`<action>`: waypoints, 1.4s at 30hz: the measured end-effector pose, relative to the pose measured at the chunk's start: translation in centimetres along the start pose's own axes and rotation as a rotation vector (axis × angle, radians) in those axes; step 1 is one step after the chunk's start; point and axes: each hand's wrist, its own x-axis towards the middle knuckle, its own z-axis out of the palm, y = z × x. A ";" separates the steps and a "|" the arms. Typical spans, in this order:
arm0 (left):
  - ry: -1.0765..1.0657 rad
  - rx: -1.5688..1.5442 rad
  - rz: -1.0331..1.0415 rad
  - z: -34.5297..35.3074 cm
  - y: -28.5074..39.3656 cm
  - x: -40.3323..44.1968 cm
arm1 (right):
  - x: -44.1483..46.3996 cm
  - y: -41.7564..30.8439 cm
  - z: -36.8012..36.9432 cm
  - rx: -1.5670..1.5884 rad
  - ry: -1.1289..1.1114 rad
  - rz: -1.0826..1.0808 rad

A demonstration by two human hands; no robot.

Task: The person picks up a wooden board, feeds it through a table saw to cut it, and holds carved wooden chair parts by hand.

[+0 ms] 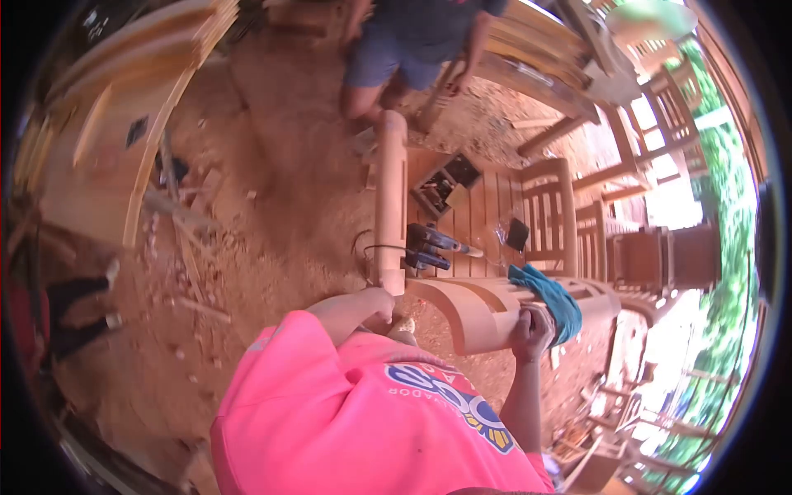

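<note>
In front of me stands a wooden bench with a slatted seat (487, 198) and a curved armrest (474, 313). My right hand (532, 330) is closed, its fingers curled at the edge of the armrest beside a teal cloth (553, 301) draped over it. At the near end of the bench's rounded front rail (392, 190) is my left hand (379, 305); its fingers are mostly hidden. On the seat lie a corded power tool (433, 246), an open box of small items (441, 186) and a dark flat piece (517, 235).
Another person (404, 49) is at the bench's far end. Wooden panels (107, 157) stand at the left, and offcuts (190, 256) litter the dirt ground. More wooden chairs (668, 124) are stacked at the right. A second person's dark-clothed legs (78, 313) appear at the far left.
</note>
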 end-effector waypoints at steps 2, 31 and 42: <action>-0.023 0.022 -0.038 1.4 -0.2 2.4 | 0.2 -1.0 -0.1 -0.008 -0.018 0.001; -0.013 -0.099 -0.017 -0.1 -0.9 -0.3 | 1.2 -1.1 -0.3 -0.038 -0.124 0.129; -0.129 0.159 0.088 -2.3 -0.4 -0.4 | 1.2 -1.2 -0.7 -0.220 -0.081 0.222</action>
